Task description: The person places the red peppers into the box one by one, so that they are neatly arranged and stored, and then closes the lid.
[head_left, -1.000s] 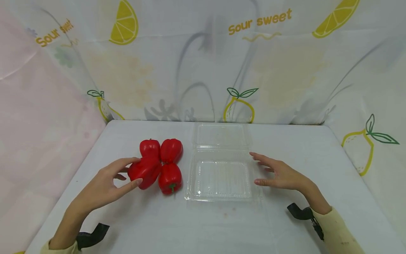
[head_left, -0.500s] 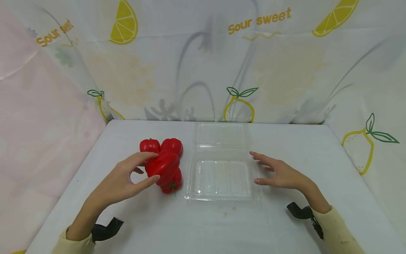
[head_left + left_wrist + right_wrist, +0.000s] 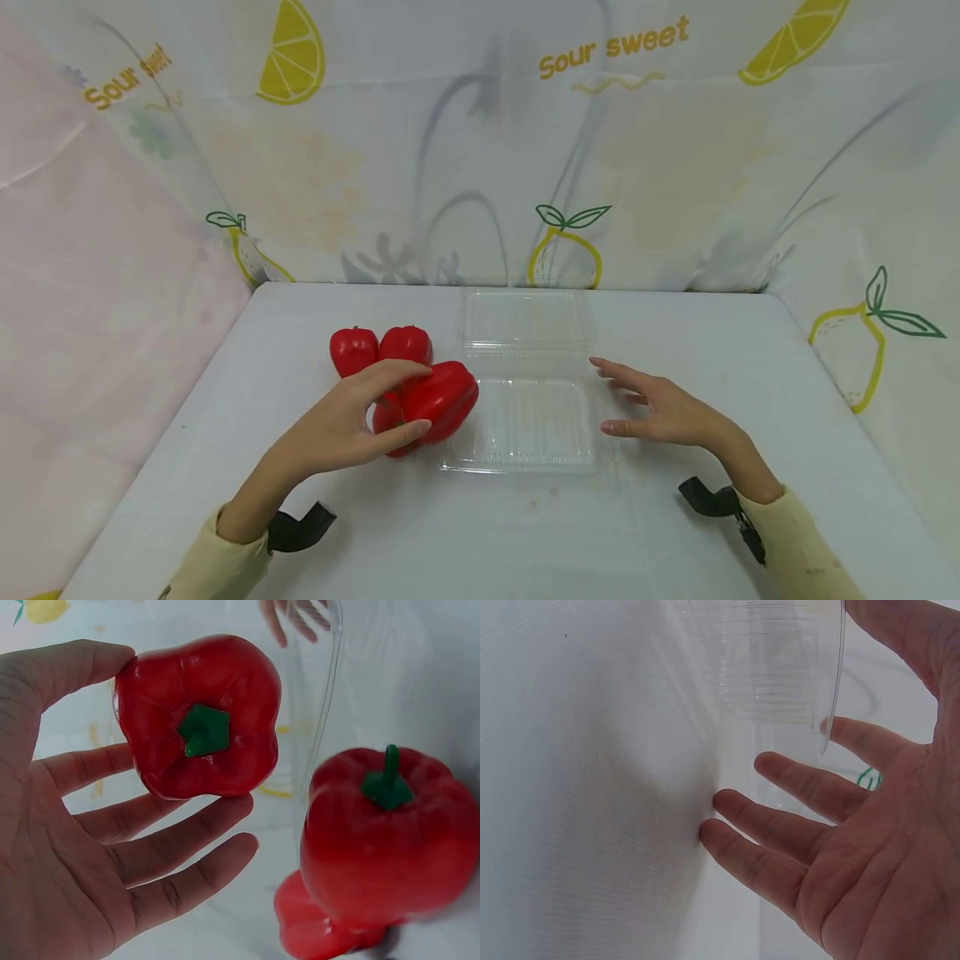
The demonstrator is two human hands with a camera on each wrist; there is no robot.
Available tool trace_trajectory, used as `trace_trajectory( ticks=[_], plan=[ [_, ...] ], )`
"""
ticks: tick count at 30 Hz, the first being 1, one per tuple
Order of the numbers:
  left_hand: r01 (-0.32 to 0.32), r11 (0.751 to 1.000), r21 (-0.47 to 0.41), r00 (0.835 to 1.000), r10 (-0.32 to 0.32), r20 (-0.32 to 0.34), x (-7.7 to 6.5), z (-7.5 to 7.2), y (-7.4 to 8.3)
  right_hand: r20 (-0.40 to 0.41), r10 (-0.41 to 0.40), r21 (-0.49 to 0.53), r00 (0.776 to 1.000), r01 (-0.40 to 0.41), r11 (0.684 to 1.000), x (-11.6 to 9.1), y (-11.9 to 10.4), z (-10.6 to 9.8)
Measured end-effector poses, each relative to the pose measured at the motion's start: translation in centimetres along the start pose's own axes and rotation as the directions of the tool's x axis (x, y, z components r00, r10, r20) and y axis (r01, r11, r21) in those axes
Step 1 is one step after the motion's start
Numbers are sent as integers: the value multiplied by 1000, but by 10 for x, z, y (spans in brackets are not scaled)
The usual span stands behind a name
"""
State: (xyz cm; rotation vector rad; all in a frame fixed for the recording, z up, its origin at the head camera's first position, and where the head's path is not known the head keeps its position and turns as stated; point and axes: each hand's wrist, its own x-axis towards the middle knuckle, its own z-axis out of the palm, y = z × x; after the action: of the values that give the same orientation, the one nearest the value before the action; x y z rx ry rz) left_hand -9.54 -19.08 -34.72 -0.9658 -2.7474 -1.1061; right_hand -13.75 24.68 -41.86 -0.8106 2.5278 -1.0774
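Note:
My left hand point(image 3: 360, 421) pinches a red bell pepper point(image 3: 442, 402) between thumb and fingers, above the left edge of a clear plastic clamshell box point(image 3: 532, 425). In the left wrist view the held pepper point(image 3: 199, 716) shows its green stem, and another pepper point(image 3: 390, 840) stands beside it. Behind the left hand are two more red peppers, one at left point(image 3: 354, 350) and one at right point(image 3: 406, 343); a third pepper point(image 3: 386, 417) is partly hidden by hand and held pepper. My right hand point(image 3: 660, 408) is at the box's right side, fingers extended, fingertips at its rim point(image 3: 836, 675).
The box lies unfolded, its lid point(image 3: 525, 319) laid back toward the rear of the white table point(image 3: 480, 533). A printed cloth point(image 3: 465, 150) with lemon drawings hangs behind the table. Black straps with camera mounts point(image 3: 300, 529) sit on both wrists.
The left hand has carried the held pepper rightward, from beside the other peppers, across the front one, to the box's left edge. The right hand has stayed in place.

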Motion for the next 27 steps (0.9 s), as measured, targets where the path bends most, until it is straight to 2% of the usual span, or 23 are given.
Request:
trace_trajectory(
  ticks=[14,23,27],
  plan=[
    [-102,995,-19,994,103,38,24,19,6,3,8,4,1000,-8,1000,0,-3,0],
    [-132,989,-59,988,136,68,36,32,9,8,25,-7,1000,-25,1000,1,-4,-1],
    [-124,990,-71,988,130,85,40,39,11,8,34,-15,999,-34,999,1,-5,0]
  ],
)
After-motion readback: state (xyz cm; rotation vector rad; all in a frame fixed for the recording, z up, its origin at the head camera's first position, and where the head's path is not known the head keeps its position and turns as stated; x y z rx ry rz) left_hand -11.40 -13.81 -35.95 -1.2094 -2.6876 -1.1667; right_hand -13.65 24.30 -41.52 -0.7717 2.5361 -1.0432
